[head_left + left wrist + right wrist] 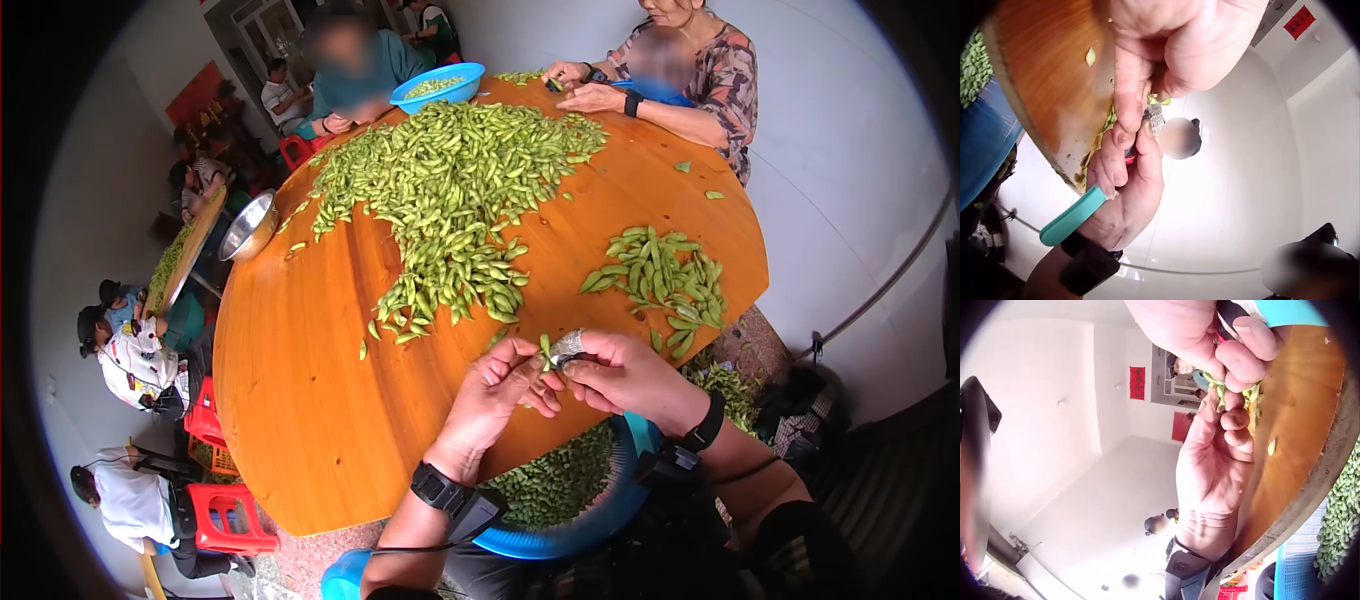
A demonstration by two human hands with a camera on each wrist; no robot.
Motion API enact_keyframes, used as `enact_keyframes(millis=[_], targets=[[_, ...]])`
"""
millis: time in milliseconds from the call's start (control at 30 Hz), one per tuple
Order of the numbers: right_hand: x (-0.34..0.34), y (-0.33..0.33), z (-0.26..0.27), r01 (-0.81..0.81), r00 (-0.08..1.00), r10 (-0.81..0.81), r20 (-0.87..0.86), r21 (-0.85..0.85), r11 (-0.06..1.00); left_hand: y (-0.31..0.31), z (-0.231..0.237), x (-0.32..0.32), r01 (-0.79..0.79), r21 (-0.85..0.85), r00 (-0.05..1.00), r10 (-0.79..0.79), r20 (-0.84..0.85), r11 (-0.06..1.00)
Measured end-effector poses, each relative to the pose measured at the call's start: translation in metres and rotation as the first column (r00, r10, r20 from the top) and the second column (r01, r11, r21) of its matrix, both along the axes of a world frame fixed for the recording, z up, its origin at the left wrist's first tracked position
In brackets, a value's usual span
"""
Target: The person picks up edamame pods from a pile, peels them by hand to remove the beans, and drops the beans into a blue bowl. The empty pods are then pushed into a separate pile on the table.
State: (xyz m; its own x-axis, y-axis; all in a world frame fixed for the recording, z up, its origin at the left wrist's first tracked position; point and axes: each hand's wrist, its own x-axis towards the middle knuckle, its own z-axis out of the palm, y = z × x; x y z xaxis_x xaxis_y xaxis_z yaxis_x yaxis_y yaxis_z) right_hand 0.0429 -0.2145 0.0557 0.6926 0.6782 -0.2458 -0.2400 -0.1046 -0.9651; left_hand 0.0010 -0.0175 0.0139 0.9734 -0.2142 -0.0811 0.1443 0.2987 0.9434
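a green pod [1212, 380] is gripped by the left hand [1213, 472], a turquoise-handled tool [1291, 312] by the right hand [1188, 328].

The left hand [490, 390] hides much of the green pod [545, 346] it pinches, while the right hand [635, 375] conceals what the teal handle [1072, 217] joins. Toward five o'clock in the head view, the counter [330, 410] covers part of the blue tub [560, 543]. Near eleven o'clock, a person [393, 65] has a blurred head; between one and two, another person [732, 85] is cropped by the top edge. The left wrist view crops the left hand at twelve
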Motion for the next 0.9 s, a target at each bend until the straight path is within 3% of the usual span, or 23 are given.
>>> enact_keyframes(millis=[67,133,167,233,267,300,333,367,500,567,600,667,733,800,867,900], targets=[[0.0,0.002,-0.003,0.001,1.0,-0.001,0.009,-0.004,1.0,0.0,0.001,0.001,0.001,-0.033,1.0,-0.001,-0.015,0.999],[0.0,0.005,-0.017,0.031,0.941,-0.029,0.338,0.0,1.0,-0.002,0.0,0.0,-0.004,-0.066,0.999,0.001,-0.041,0.998],[-0.003,0.008,-0.021,0.027,0.944,-0.026,0.33,0.001,1.0,-0.004,0.0,0.0,-0.011,0.013,1.0,0.011,0.025,1.0],[-0.012,0.013,-0.029,0.113,0.775,-0.157,0.613,0.11,0.988,-0.009,0.0,-0.002,-0.05,0.168,0.995,0.034,0.097,0.984],[-0.016,0.013,-0.031,0.11,0.787,-0.151,0.598,0.106,0.988,-0.008,-0.008,-0.002,-0.052,0.167,0.996,0.04,0.077,0.985],[-0.016,0.013,-0.03,0.158,0.728,-0.109,0.677,-0.011,0.987,-0.008,-0.011,0.0,-0.163,0.432,0.957,0.036,0.286,0.887],[-0.018,0.012,-0.031,0.216,0.667,-0.053,0.744,-0.124,0.969,-0.009,-0.014,0.001,-0.306,0.631,0.883,-0.036,0.468,0.713],[-0.019,0.017,-0.038,0.245,0.636,-0.107,0.764,-0.069,0.967,-0.011,-0.014,-0.002,-0.38,0.63,0.852,-0.009,0.523,0.677],[-0.02,0.029,-0.043,0.288,0.543,-0.166,0.823,0.003,0.958,-0.009,-0.013,-0.002,-0.409,0.609,0.857,0.057,0.512,0.679],[-0.017,0.032,-0.047,0.275,0.592,-0.285,0.754,0.144,0.951,-0.007,-0.009,-0.002,-0.185,0.389,0.979,0.133,0.156,0.903],[-0.015,0.029,-0.04,0.276,0.586,-0.288,0.757,0.148,0.95,-0.006,-0.014,0.001,-0.185,0.389,0.978,0.131,0.163,0.902],[-0.015,0.019,-0.023,0.32,0.64,-0.172,0.749,-0.057,0.946,-0.004,-0.03,0.008,-0.314,0.386,0.881,0.115,0.459,0.867],[-0.012,0.018,-0.027,0.32,0.588,-0.195,0.785,-0.004,0.947,-0.006,-0.026,0.012,-0.35,0.35,0.839,0.124,0.531,0.869],[-0.013,0.017,-0.029,0.308,0.586,-0.097,0.805,-0.11,0.945,-0.007,-0.018,0.008,-0.388,0.314,0.791,0.138,0.596,0.866],[-0.014,0.017,-0.033,0.297,0.566,-0.101,0.818,-0.088,0.951,-0.005,-0.007,0.001,-0.318,0.295,0.922,0.223,0.315,0.901],[-0.014,0.017,-0.033,0.285,0.546,-0.103,0.831,-0.069,0.956,-0.005,-0.006,0.001,-0.318,0.297,0.922,0.221,0.317,0.9]])
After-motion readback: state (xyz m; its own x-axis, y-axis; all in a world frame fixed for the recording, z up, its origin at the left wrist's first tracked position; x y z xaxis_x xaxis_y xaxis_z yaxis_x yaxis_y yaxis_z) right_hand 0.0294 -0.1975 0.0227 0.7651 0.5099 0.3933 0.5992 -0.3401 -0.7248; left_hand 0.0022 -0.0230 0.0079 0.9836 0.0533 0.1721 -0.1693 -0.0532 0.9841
